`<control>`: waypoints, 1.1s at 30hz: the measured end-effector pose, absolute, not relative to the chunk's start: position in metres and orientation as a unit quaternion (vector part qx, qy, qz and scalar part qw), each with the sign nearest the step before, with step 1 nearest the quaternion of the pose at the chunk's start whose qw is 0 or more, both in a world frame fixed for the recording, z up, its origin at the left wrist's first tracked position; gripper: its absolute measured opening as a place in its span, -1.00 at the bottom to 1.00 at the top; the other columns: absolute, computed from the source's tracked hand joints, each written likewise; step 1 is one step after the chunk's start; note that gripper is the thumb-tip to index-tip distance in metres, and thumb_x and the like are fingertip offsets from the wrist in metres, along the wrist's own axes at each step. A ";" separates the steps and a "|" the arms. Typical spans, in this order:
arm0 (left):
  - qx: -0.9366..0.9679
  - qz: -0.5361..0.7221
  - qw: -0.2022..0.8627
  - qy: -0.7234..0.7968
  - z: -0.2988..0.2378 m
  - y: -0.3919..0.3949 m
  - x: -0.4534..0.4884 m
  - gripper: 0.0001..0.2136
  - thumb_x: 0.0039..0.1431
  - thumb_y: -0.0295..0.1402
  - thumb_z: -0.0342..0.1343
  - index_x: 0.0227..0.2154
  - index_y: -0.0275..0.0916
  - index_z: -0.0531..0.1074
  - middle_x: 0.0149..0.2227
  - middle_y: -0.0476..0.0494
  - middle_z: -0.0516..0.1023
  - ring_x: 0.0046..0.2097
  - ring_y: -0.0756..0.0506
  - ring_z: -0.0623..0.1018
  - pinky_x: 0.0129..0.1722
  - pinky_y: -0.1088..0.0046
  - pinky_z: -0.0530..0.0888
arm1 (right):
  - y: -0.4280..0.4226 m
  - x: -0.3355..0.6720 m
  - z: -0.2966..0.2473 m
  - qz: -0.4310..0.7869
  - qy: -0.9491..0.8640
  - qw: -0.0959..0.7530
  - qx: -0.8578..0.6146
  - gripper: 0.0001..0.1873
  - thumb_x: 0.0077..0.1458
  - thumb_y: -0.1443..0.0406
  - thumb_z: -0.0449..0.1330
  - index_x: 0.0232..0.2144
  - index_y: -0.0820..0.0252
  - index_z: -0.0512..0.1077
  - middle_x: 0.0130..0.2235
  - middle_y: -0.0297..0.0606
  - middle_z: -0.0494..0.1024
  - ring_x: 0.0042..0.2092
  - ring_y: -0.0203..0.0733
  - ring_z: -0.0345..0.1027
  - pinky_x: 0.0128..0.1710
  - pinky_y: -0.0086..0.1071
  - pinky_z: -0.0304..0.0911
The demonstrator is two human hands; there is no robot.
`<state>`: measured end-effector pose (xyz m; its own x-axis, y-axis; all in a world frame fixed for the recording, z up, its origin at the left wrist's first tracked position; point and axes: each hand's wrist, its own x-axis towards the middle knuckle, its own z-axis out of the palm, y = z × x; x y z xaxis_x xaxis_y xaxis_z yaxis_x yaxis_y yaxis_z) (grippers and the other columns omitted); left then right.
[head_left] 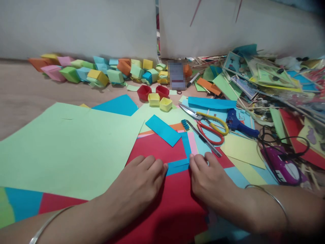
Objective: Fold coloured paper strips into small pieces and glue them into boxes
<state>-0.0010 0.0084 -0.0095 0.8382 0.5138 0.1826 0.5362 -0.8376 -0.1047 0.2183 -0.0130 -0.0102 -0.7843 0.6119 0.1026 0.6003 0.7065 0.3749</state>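
My left hand (142, 179) and my right hand (209, 178) rest knuckles-up on a red paper sheet (165, 210), fingers curled. Between them lies a narrow blue paper strip (177, 166); both hands pinch its ends against the red sheet. A thin bangle sits on each wrist. Just beyond the strip lies a loose blue paper rectangle (163, 130), and a large light green sheet (66, 149) spreads to the left.
Scissors with red and yellow handles (210, 125), a blue glue gun (237, 125) and a purple tool with a black cord (281, 166) lie at the right. Small folded paper boxes (154, 96) and a row of coloured ones (96, 71) line the back. Craft clutter fills the far right.
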 end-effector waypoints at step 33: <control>-0.913 -0.042 -0.019 -0.405 -0.001 0.016 -0.017 -0.76 0.25 -0.46 -0.09 -0.51 -0.24 0.38 -0.52 -0.10 0.46 -0.50 -0.10 0.43 -0.53 0.39 0.26 | -0.008 0.212 -0.013 0.112 0.953 -0.016 0.280 -0.84 0.09 0.50 0.09 -0.37 0.32 0.48 -0.40 -0.15 0.38 -0.38 -0.11 0.09 -0.44 -0.24 -0.22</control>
<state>-0.0172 0.0161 -0.0011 0.6690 0.7408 0.0608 0.7376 -0.6718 0.0683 0.2120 -0.0076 -0.0134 -0.8426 0.5305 0.0928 0.5376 0.8179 0.2050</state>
